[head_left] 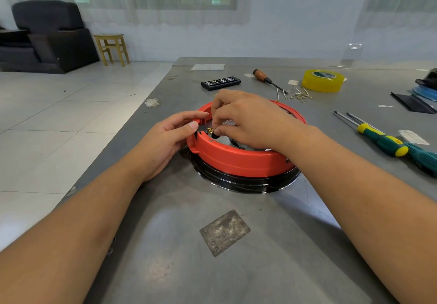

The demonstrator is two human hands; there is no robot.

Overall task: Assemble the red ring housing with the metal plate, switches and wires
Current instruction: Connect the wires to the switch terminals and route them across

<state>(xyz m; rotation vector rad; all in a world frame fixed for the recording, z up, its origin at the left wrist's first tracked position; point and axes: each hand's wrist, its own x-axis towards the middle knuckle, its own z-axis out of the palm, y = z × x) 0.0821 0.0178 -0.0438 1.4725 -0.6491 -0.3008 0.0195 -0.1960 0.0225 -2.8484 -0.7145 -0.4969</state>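
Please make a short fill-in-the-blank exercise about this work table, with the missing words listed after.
1. The ring housing is coloured ____.
2. The roll of tape is coloured ____.
3. The left hand grips the housing's ____ side.
4. The right hand pinches a small ____-coloured connector.

Missing words: red; yellow; left; brass

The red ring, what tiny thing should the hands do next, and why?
Probably the right hand should push the small brass terminals it pinches into place at the red plastic ring housing, since they sit just inside the rim, which the left hand grips.
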